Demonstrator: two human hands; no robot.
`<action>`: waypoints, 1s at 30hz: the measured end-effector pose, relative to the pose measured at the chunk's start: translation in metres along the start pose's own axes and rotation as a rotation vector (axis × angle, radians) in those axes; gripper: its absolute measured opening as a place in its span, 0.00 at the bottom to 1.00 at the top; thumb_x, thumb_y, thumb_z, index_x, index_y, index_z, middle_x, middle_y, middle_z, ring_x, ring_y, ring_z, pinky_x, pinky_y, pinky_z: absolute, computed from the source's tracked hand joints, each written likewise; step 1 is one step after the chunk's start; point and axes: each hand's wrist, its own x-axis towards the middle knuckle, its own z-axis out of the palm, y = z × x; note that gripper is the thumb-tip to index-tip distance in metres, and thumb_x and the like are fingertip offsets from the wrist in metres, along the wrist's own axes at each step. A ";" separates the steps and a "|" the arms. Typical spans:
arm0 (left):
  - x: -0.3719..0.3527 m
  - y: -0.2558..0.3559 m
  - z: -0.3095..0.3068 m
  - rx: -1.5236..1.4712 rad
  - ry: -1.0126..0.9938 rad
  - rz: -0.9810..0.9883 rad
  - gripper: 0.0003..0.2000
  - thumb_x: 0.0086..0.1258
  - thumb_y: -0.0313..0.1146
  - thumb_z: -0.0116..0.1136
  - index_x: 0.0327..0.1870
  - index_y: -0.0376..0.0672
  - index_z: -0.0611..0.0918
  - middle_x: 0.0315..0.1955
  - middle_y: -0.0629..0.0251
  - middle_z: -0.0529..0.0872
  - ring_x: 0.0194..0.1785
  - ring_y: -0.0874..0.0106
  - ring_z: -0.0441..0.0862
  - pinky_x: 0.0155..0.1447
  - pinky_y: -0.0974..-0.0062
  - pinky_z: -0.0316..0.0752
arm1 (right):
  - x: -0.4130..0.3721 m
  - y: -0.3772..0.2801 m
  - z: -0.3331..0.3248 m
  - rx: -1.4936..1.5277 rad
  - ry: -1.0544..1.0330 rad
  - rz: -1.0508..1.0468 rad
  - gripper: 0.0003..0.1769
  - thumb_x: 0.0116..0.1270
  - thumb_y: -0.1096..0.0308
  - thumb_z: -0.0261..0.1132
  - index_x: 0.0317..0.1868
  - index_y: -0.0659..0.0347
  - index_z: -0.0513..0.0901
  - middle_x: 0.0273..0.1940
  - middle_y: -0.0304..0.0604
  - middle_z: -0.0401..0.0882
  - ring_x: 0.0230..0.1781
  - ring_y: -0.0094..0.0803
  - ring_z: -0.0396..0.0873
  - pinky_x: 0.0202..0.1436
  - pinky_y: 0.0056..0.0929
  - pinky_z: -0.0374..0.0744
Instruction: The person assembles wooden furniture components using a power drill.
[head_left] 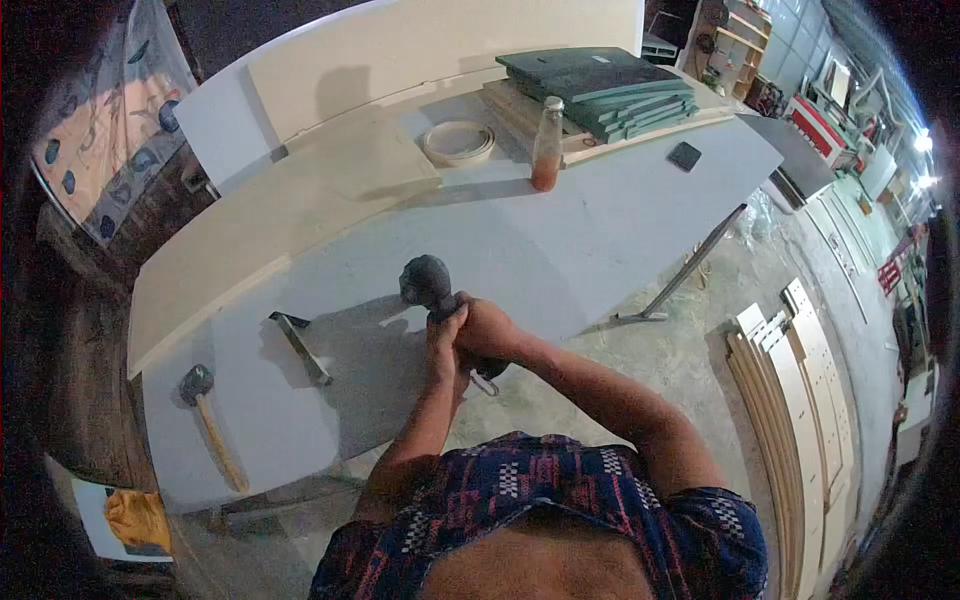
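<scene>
Both of my hands are wrapped around a dark power drill [427,281] near the front edge of the table. My left hand [447,333] closes on its grip from the left. Pressed against it, my right hand [487,328] grips the handle from the right, and the drill's lower end shows below the hands. To the left, a thin angled metal piece [306,352] lies on the tabletop. Farther left rests a mallet [216,437] with a dark head and a wooden handle.
The pale table [480,240] carries boards [280,220], a coiled strip [430,147], a glass bottle [546,150] with reddish contents, a stack of dark green panels [600,75] and a small black square [684,156]. Long planks [800,430] lie on the floor at right.
</scene>
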 end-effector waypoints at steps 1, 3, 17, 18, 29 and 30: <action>-0.004 0.002 0.004 -0.041 -0.004 0.031 0.27 0.56 0.41 0.64 0.55 0.42 0.68 0.46 0.62 0.75 0.52 0.67 0.73 0.53 0.63 0.69 | 0.001 0.000 -0.002 0.017 -0.014 -0.014 0.25 0.55 0.55 0.62 0.48 0.62 0.71 0.39 0.57 0.79 0.44 0.53 0.78 0.47 0.44 0.74; 0.000 -0.002 0.001 -0.075 -0.040 0.103 0.25 0.57 0.39 0.63 0.53 0.41 0.68 0.45 0.61 0.76 0.51 0.68 0.74 0.51 0.64 0.71 | 0.006 0.006 -0.003 0.001 -0.035 -0.099 0.23 0.55 0.56 0.61 0.46 0.64 0.72 0.38 0.57 0.79 0.43 0.53 0.78 0.46 0.43 0.74; 0.000 -0.006 0.007 -0.151 0.008 0.046 0.24 0.58 0.36 0.60 0.53 0.37 0.68 0.43 0.60 0.78 0.48 0.67 0.76 0.55 0.66 0.70 | -0.006 0.002 -0.004 0.152 0.106 -0.104 0.20 0.53 0.60 0.64 0.41 0.68 0.74 0.33 0.56 0.79 0.35 0.42 0.79 0.40 0.37 0.74; 0.002 -0.005 0.010 -0.161 0.014 0.017 0.24 0.58 0.35 0.59 0.54 0.37 0.68 0.43 0.59 0.78 0.48 0.67 0.76 0.54 0.66 0.70 | -0.007 0.000 -0.008 0.161 0.114 -0.085 0.21 0.53 0.60 0.64 0.41 0.69 0.74 0.33 0.55 0.79 0.36 0.41 0.79 0.40 0.37 0.75; 0.035 -0.029 0.106 -0.073 -0.192 -0.007 0.18 0.59 0.38 0.59 0.47 0.39 0.73 0.39 0.64 0.77 0.43 0.69 0.76 0.46 0.67 0.72 | -0.030 0.058 -0.085 0.331 0.328 0.009 0.20 0.53 0.62 0.63 0.42 0.67 0.74 0.31 0.55 0.80 0.35 0.46 0.80 0.39 0.38 0.75; 0.037 -0.033 0.118 -0.073 -0.238 -0.040 0.20 0.59 0.38 0.60 0.49 0.39 0.71 0.41 0.62 0.76 0.46 0.68 0.75 0.47 0.65 0.72 | -0.035 0.067 -0.097 0.327 0.359 0.004 0.19 0.53 0.62 0.63 0.41 0.67 0.74 0.31 0.55 0.80 0.34 0.45 0.80 0.39 0.38 0.75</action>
